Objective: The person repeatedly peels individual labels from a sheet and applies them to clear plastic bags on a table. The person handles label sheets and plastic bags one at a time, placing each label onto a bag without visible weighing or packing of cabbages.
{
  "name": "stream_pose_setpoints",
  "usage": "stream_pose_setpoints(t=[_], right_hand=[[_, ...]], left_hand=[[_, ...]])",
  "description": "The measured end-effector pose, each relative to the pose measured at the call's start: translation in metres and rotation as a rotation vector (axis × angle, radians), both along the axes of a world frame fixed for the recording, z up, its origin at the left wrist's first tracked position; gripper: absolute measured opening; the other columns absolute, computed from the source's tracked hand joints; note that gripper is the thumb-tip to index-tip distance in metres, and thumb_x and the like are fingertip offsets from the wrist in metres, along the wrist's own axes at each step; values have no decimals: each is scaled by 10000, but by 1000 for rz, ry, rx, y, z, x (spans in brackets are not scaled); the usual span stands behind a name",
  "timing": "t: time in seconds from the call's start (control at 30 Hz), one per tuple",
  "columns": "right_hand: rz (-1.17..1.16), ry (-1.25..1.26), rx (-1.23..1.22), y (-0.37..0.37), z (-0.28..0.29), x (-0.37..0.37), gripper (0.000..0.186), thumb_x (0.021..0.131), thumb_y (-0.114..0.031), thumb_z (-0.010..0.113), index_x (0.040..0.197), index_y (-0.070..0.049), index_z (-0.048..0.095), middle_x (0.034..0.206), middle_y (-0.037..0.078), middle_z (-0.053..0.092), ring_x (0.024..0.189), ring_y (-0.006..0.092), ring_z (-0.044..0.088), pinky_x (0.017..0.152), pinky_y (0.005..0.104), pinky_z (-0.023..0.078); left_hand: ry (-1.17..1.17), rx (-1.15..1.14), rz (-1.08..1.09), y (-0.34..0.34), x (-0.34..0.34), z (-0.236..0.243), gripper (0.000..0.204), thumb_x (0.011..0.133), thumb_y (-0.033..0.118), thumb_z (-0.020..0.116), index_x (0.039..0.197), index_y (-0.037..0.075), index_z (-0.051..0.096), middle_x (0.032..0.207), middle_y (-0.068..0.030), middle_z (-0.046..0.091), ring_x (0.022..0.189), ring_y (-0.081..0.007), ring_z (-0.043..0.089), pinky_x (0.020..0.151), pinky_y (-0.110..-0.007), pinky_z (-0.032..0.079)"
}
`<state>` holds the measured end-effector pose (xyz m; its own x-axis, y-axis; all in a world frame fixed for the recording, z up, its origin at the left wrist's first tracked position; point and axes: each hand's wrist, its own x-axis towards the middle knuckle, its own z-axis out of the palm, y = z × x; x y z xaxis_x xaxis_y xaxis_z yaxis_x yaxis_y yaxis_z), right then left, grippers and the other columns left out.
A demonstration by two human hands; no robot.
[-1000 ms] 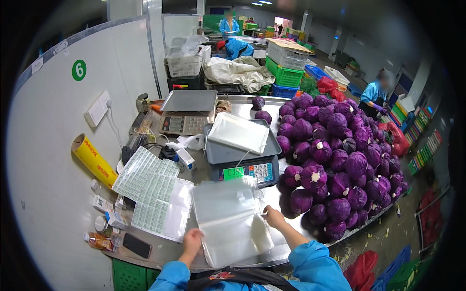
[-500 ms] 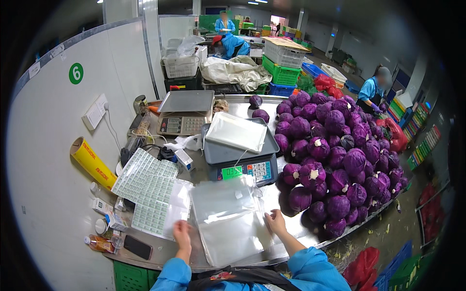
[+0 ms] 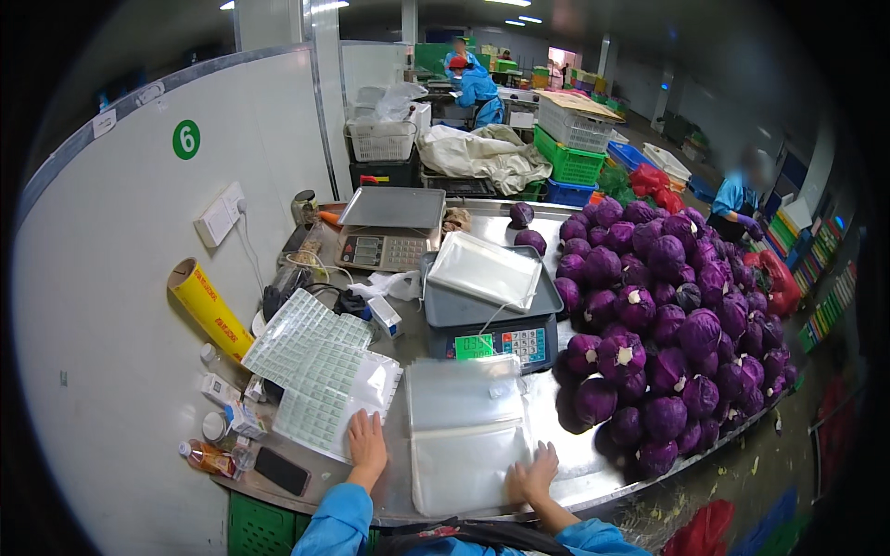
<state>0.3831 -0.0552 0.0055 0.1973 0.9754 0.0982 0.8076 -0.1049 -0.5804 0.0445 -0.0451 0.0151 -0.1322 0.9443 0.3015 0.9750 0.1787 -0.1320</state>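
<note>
A white wall [image 3: 111, 296] (green sign [image 3: 186, 140] on it) stands left; ceiling lights [image 3: 530, 19] glow above grey floor [image 3: 756, 454].

The things sit on a shiny metal table [image 3: 573, 463]. At its middle is a dark scale [image 3: 501, 345] with a green screen. A big heap of purple cabbages [image 3: 667, 338] fills 3 o'clock. Flat clear bags [image 3: 468, 459] lie at 6 o'clock, a black phone [image 3: 282, 471] at 8, pale green sheets [image 3: 320, 380] at 9, and another scale [image 3: 391, 211] at 11. Two loose cabbages [image 3: 530, 240] rest near 12.
</note>
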Motion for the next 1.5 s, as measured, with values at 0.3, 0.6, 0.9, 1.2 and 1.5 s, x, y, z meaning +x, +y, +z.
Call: stream_pose_setpoints(t=[0.3,0.6,0.9,1.2,1.5], right_hand=[[273,345,80,29,29,-13,527,705,-108,627,1169,12,407,1082,179,504,1015,293,468,874,363,369],[446,422,7,30,62,-40,399,764,-123,593,1123,-28,448,852,101,608,769,211,584,654,316,462],[555,425,-75,28,52,-44,368,779,-149,589,1107,-43,459,750,96,621,686,233,607,640,326,479],[557,405,-83,40,67,-38,374,784,-157,579,1117,-38,453,746,104,621,684,239,610,643,329,477],[788,77,636,59,251,-102,601,649,-174,717,1171,-52,446,1146,134,475,1106,304,422,902,396,335]], left_hand=[[-43,-52,-49,-9,-50,16,315,777,138,484,1091,120,493,997,-73,494,913,-250,476,736,-389,384],[45,-24,4,-8,-104,0,171,793,147,469,961,146,499,940,-70,483,912,-251,475,709,-393,385],[96,131,-31,10,-124,-9,224,799,131,467,1015,145,524,976,-108,489,867,-298,468,712,-397,405],[5,269,-292,17,-161,76,183,715,104,490,873,70,575,724,-71,523,725,-251,490,694,-385,385],[-57,459,-518,-25,-18,287,233,650,25,565,858,118,614,755,8,560,737,-168,521,784,-372,347]])
